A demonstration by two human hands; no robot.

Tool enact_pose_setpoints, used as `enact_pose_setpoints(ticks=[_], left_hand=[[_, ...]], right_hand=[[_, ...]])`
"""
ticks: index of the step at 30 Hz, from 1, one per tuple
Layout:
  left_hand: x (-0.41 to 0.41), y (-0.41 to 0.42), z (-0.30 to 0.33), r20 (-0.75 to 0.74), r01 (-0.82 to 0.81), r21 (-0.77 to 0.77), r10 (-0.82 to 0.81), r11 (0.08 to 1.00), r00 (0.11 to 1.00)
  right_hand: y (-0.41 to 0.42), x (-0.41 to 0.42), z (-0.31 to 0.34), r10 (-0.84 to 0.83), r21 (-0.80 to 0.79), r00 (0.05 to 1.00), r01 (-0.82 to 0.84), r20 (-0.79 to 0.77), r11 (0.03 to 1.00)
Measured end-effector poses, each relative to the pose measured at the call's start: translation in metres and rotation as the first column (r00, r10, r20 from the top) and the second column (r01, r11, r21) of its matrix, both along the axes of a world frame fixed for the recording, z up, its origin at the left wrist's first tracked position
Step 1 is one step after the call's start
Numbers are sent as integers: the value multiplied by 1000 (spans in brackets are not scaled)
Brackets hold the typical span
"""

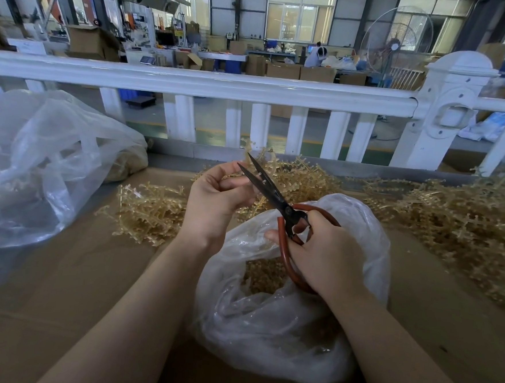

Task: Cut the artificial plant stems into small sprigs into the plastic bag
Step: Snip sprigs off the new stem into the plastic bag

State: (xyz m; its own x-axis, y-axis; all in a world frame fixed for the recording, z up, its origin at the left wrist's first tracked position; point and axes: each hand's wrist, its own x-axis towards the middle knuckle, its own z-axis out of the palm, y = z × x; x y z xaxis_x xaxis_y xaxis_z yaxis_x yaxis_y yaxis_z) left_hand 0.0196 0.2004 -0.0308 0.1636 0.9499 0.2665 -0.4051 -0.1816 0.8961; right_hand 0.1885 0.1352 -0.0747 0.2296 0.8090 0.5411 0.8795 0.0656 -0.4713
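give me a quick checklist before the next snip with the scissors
1. Right hand grips the red handles of the scissors: ok.
2. Blades open: ok.
3. Left hand pinches a stem at the blades: cannot tell, stem barely shows.
4. Left fingers away from the blade edge: not ok, very close.
5. Plastic bag open beneath the cut: ok.
6. Uncut stems on the table: ok.

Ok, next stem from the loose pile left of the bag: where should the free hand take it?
Judging by the pile, pinch a stalk's bare end where it pokes out near the top, coming from above with the left hand. The side branches tangle, so lift upward rather than dragging sideways.
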Motion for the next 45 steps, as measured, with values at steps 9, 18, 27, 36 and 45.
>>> enact_pose_setpoints(ticks=[9,18,27,36,45], left_hand=[[-2,0,0,28,17,-1,-17,1000,999],[-1,0,1,37,9,-2,-9,1000,999],[-1,-1,0,-103,-57,110,68,992,992],[-3,-1,0,-71,-24,104,31,994,997],[-5,-1,-1,-61,-9,103,15,995,998]], right_hand=[[-1,0,0,66,12,997,-65,-37,998],[1,0,0,62,8,998,-61,-34,998],[0,1,2,-44,1,998,44,42,999],[-1,1,-1,10,21,999,-10,37,1000],[0,2,-1,14,38,999,-16,42,999]])
